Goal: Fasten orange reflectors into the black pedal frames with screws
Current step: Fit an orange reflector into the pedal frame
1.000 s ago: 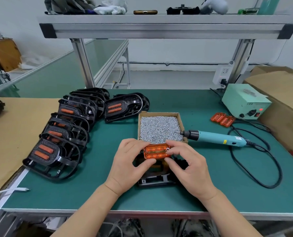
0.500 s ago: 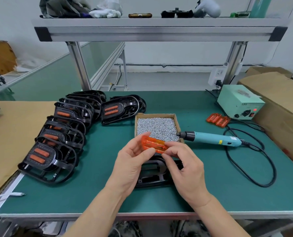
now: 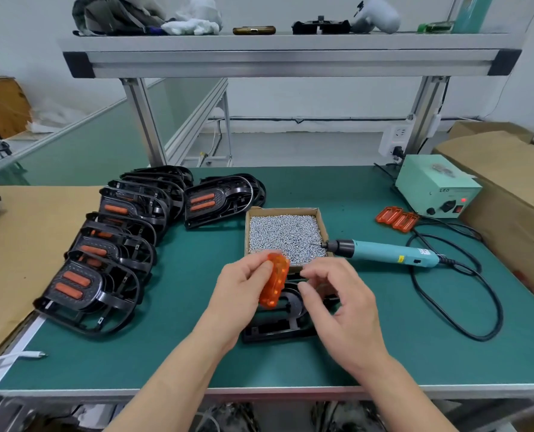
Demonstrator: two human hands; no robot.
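**One reflector, held in our left hand**

At centre frame our left hand (image 3: 240, 294) grips one orange reflector (image 3: 274, 280) above the single black pedal frame (image 3: 278, 327) on the worktop (image 3: 172, 353). Our right hand (image 3: 342, 310) hovers beside it, fingers loosely curled and empty. Two spare reflectors (image 3: 397, 218) lie at right, near one screw box (image 3: 286, 235) and one electric screwdriver (image 3: 384, 252).

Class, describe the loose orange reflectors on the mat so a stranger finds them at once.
Find the pale green power box at the far right of the bench. Just left of its front lie the loose orange reflectors. Unlike the others, no hand holds them and no black frame surrounds them.
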